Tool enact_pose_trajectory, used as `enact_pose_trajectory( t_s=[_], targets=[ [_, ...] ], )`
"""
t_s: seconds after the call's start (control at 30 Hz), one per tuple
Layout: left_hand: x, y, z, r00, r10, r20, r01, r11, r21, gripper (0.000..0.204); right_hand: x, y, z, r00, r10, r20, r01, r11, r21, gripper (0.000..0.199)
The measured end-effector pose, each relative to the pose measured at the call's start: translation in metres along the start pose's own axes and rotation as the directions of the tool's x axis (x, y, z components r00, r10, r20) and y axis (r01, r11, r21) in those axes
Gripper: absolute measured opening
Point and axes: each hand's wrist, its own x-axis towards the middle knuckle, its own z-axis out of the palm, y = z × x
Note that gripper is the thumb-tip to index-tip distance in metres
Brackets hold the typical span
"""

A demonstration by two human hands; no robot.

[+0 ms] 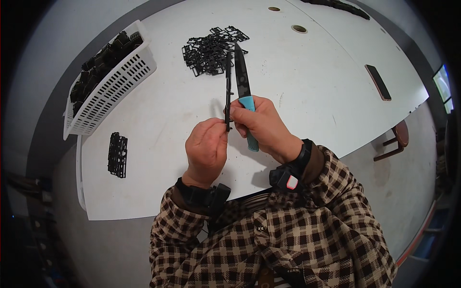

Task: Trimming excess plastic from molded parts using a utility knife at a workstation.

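A: Close in, the left hand (206, 151) pinches a thin black plastic strip (228, 91) upright in its fingers; the right hand (261, 126) wraps a blue-handled knife (242, 79), blade right beside the strip

B: Risky, I'd say. A slip could send that edge toward the left thumb

A: Further out, a flat black piece (117, 154) on the tabletop (312, 96), a white basket (113, 84) of parts, a tangled black pile (209, 50), a dark phone (378, 82) well apart
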Motion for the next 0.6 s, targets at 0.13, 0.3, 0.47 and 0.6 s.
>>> enact_pose_trajectory(
  t_s=[0.13,0.3,0.47,0.6],
  targets=[
    [0.005,0.002,-0.001,1.0,0.006,-0.009,-0.006,1.0,0.001,0.015,0.004,-0.007,0.001,1.0,0.01,-0.022,-0.011,0.999,-0.049,0.006],
    [0.003,0.001,0.0,1.0,0.003,-0.017,-0.003,1.0,0.016,0.017,0.015,-0.012,-0.005,0.997,0.064,0.05,-0.061,0.996,-0.063,0.006],
    [0.005,0.0,-0.002,0.956,-0.289,-0.041,0.274,0.936,-0.223,0.008,0.023,-0.004,-0.008,0.996,0.064,0.058,-0.064,0.998,0.002,0.006],
    [0.025,-0.019,0.003,0.587,-0.798,0.138,0.61,0.323,-0.724,0.007,0.033,-0.004,-0.031,0.996,0.003,-0.091,0.008,0.993,0.118,0.006]
  ],
)
